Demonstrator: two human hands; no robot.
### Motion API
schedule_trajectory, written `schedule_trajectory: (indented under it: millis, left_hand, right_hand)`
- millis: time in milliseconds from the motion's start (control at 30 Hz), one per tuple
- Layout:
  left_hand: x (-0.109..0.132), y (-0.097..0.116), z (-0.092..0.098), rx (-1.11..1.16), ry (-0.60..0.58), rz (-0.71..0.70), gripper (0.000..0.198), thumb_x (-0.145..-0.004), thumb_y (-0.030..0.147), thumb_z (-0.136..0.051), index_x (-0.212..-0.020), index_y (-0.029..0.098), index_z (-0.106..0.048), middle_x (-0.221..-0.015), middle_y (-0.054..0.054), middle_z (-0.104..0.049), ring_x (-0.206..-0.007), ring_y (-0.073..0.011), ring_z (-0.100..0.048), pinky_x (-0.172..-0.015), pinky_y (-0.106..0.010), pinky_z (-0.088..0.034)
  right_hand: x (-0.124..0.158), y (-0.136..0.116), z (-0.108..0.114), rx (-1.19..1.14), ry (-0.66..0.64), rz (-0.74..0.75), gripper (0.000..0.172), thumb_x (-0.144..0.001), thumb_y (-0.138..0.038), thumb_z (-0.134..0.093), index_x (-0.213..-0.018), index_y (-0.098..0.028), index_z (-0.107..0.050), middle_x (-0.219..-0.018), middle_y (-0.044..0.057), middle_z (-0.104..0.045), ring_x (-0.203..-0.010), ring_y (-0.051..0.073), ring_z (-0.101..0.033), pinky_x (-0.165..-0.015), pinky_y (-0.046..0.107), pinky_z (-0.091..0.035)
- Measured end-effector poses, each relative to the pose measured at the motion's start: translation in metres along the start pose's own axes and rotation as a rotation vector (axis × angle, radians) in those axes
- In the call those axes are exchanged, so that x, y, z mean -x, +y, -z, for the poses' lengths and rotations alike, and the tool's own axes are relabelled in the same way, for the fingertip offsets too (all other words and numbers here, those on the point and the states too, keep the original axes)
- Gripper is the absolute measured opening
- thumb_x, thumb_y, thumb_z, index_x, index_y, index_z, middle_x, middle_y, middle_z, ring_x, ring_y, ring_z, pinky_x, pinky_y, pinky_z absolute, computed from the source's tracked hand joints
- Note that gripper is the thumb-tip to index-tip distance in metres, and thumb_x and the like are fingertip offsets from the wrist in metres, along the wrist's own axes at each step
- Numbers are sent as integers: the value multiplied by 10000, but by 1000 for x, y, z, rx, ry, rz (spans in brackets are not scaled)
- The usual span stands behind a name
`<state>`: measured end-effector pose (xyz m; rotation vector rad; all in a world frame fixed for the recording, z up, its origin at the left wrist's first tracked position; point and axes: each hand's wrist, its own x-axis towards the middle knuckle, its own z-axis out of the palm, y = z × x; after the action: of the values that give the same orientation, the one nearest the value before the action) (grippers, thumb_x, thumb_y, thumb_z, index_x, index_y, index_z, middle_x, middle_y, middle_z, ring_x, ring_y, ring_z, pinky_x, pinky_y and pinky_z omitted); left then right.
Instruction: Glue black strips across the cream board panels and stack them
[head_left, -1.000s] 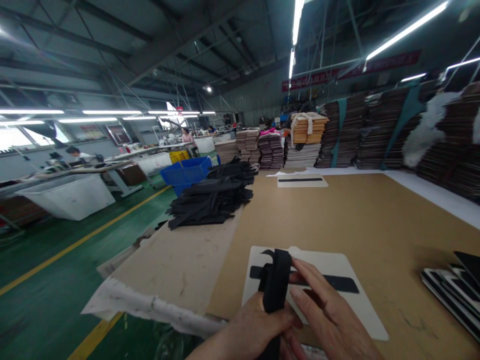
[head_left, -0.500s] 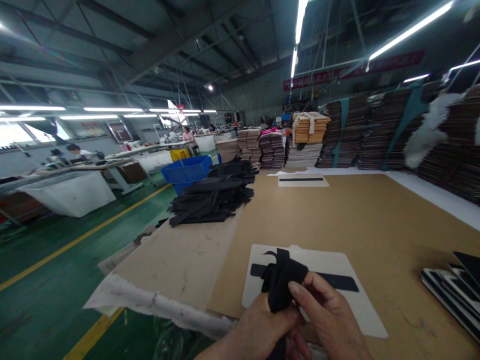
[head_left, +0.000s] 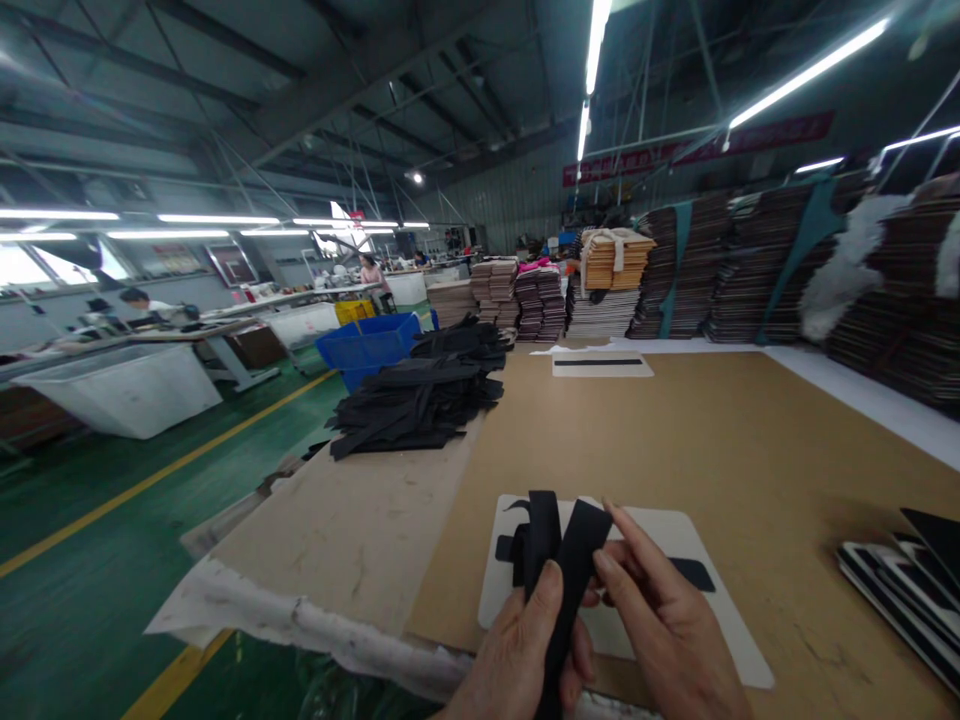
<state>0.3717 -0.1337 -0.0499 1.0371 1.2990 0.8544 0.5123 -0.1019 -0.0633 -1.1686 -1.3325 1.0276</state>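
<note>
My left hand (head_left: 517, 640) is closed around black fabric strips (head_left: 574, 570), with the thumb pressed on top. The strips fan apart above the fist, one standing upright and another leaning right. My right hand (head_left: 671, 625) has its thumb and index finger at the right edge of the leaning strip, near its top end. Beneath both hands lies a pale rounded panel (head_left: 720, 620) with a dark strip (head_left: 691, 574) across it. The hands and held strips cover the middle of that dark strip.
A heap of black strips (head_left: 420, 400) lies on the table's left side, by a blue bin (head_left: 367, 345). Another pale panel (head_left: 604, 371) lies at the far edge. Dark and white panels (head_left: 900, 600) are stacked at right. Tall stacks (head_left: 682, 270) stand behind. People sit at workbenches far left.
The bunched strips have spread into separate straight pieces. My right hand has straightened its index finger along the strip's edge, and my left thumb now shows on top.
</note>
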Motion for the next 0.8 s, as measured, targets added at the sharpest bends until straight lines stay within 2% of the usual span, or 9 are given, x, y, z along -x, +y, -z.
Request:
schedule_trajectory:
  millis: [67,167,333,400,433,500,567,667,800]
  left_hand:
    - [-1,-2,-2,29,9,21,818,-798,857,-241,-569,155,-591,-439,8,-457,-446,-116,-437,-489,-242,-321]
    - [-6,-9,-4,71,60,61,809,-787,864,-270,-616,150,-611,-455,-4,-487,-450,-125,-449,-487,-248,-317]
    - [-10,-13,-7,165,106,64,791,-753,885,-309,-628,159,-597,-491,-2,-514,-463,-123,-461,-517,-260,-358]
    - [-8,-11,-6,148,97,65,815,-767,882,-275,-617,150,-601,-500,-25,-540,-474,-132,-488,-522,-265,-363]
    - [-7,-10,-5,126,97,67,828,-774,878,-258,-622,144,-607,-511,-42,-561,-483,-142,-509,-523,-270,-368]
    - [-2,-6,-2,70,99,63,840,-783,872,-251,-688,132,-636,-537,-65,-598,-505,-167,-551,-533,-285,-393]
    - [3,-2,0,47,80,53,823,-775,869,-309,-857,129,-659,-615,-73,-645,-534,-184,-586,-546,-297,-427]
    - [10,6,5,93,35,36,795,-762,860,-378,-1068,164,-610,-805,-86,-698,-576,-187,-620,-549,-299,-457]
    - [26,23,30,170,84,-1,718,-784,827,-407,-1008,166,-572,-861,-104,-696,-653,-197,-647,-559,-285,-460]
  right_hand:
    - [2,4,-1,119,-8,42,600,-909,-500,-514,-1438,-224,-448,-1014,35,-711,-861,177,-682,-801,276,-552]
    - [4,11,-1,255,-45,127,621,-925,-483,-485,-1456,-167,-414,-1267,114,-645,-1074,229,-655,-889,321,-556]
    - [3,13,-1,288,16,302,505,-902,-415,-536,-1359,-201,-505,-1418,122,-518,-1235,264,-549,-990,389,-509]
    - [5,10,-4,158,38,258,393,-871,-419,-592,-1221,-241,-587,-1318,100,-579,-1065,238,-635,-889,359,-558]
    - [7,8,-6,51,-4,175,341,-863,-439,-606,-1146,-250,-607,-1179,81,-639,-880,204,-673,-760,328,-587]
    - [12,3,-12,-195,-151,-70,313,-858,-500,-606,-1040,-245,-608,-772,2,-646,-509,127,-579,-475,255,-520]
    - [16,-2,-19,-394,-297,-295,353,-842,-548,-614,-1003,-234,-598,-514,-70,-498,-347,85,-421,-351,208,-392]
    - [13,-14,-18,-606,-325,-390,354,-806,-536,-665,-987,-238,-603,-514,-76,-479,-367,76,-396,-383,215,-424]
    - [-17,-44,24,-700,-101,-241,246,-768,-433,-734,-834,-226,-618,-738,-3,-597,-652,130,-586,-629,255,-560]
